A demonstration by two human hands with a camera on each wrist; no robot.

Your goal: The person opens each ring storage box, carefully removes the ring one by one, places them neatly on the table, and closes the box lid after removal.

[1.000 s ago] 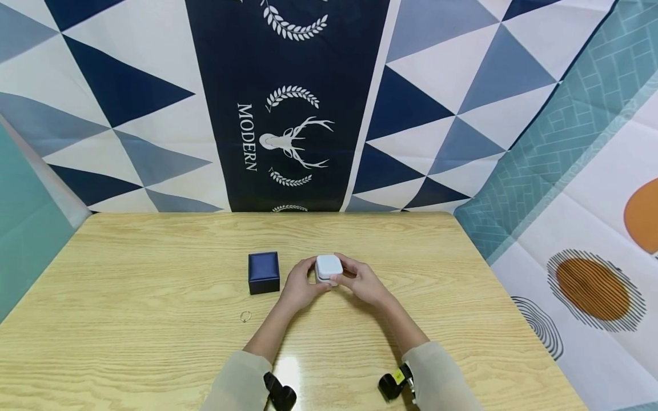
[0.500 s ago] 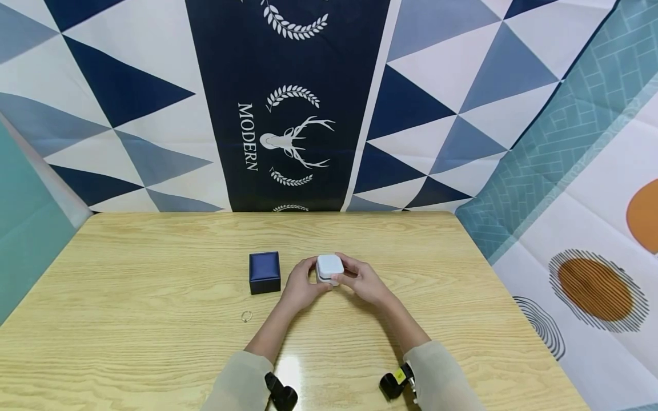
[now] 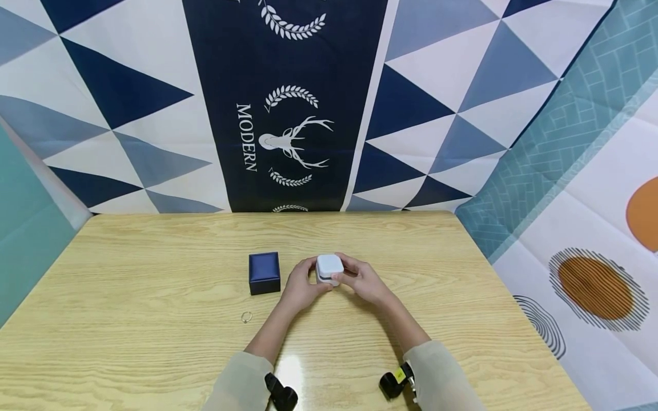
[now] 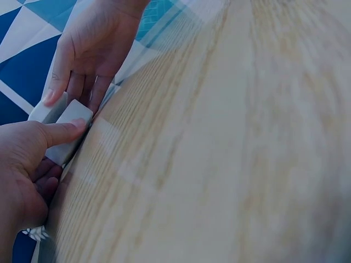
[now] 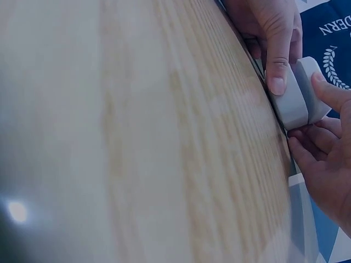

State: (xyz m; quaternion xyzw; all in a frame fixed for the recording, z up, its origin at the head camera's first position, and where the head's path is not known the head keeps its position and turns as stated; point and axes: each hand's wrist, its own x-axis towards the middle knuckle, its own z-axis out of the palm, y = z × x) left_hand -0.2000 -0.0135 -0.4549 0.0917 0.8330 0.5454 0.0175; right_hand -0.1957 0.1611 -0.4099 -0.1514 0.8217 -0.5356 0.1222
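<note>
A small white ring box (image 3: 329, 265) with rounded corners stands on the table between both hands. My left hand (image 3: 300, 285) grips its base, thumb across the front face and fingers behind. At the lid, my right hand (image 3: 364, 282) pinches with the thumb in front. The right wrist view shows a dark gap between the lid (image 5: 315, 90) and the base (image 5: 293, 107), widest on the side near my right thumb. The inside of the box is hidden. Left of my left hand sits a dark blue box (image 3: 264, 266), its lid down. A thin ring (image 3: 246, 317) lies nearer to me.
The pale wooden table (image 3: 154, 297) meets a patterned cloth backdrop (image 3: 288, 142) along its far edge. More printed cloth (image 3: 565, 228) hangs on the right. A small black camera (image 3: 281, 394) is worn on my left wrist, another camera (image 3: 393, 385) on my right.
The gap under the white ring box's lid has grown slightly darker and wider. Both hands keep their places and grips; the blue box and ring lie as before.
</note>
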